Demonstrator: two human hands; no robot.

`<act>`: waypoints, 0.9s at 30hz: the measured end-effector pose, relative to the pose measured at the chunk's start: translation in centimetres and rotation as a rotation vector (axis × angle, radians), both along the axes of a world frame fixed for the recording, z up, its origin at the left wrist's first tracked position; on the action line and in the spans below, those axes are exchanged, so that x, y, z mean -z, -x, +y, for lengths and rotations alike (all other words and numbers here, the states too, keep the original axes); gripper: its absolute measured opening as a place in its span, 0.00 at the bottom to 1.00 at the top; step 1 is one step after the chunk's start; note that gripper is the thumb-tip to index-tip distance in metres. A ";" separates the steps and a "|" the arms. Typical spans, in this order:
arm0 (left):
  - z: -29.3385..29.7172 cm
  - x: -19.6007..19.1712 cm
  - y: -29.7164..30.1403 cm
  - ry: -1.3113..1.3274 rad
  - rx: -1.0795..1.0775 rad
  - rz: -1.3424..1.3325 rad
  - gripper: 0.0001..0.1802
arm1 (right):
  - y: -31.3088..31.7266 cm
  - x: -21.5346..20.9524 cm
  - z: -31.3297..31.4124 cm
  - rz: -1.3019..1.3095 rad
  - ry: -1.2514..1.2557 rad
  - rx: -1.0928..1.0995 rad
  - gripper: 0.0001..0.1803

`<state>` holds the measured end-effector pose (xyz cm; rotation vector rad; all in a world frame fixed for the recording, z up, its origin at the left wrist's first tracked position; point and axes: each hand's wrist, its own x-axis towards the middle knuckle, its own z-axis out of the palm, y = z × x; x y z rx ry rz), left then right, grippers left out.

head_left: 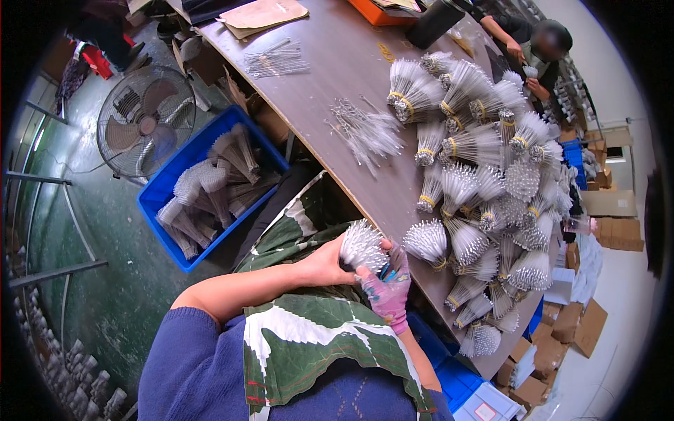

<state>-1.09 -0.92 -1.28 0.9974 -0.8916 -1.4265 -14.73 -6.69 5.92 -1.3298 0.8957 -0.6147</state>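
A bundle of thin, white-tipped sticks that look like small wire brushes (363,247) is held upright between my hands, just off the table's near edge. My bare left hand (324,265) wraps round its left side. On the right, my right hand (390,289), in a pink patterned glove, closes on the bundle's lower right side. Something small and blue shows by the gloved fingers, too little of it to name. The bundle's lower end is hidden by my hands. Many similar bundles (467,186), several with yellow bands, crowd the table's right side.
On the brown table (337,59) lie loose wire brushes (365,133), a second small heap (277,58) and brown paper (263,15). A blue crate (179,242) of bundles and a floor fan (146,125) stand left. Another person (540,52) works at the far right.
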 end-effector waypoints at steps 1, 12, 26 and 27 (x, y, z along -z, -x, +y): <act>-0.3 0.1 0.1 0.000 -0.004 -0.003 0.45 | -0.2 -0.2 0.0 -0.013 0.011 -0.030 0.34; -0.6 -0.7 -0.3 0.111 -0.011 -0.002 0.24 | 1.2 -2.6 -0.9 0.196 0.107 -0.185 0.30; -0.5 -1.4 -0.1 -0.063 0.182 0.173 0.30 | -0.4 -3.5 -2.9 0.152 0.057 -0.325 0.39; -0.6 -1.1 0.3 0.009 0.030 0.117 0.31 | -0.5 -2.9 -2.4 0.119 0.055 -0.270 0.36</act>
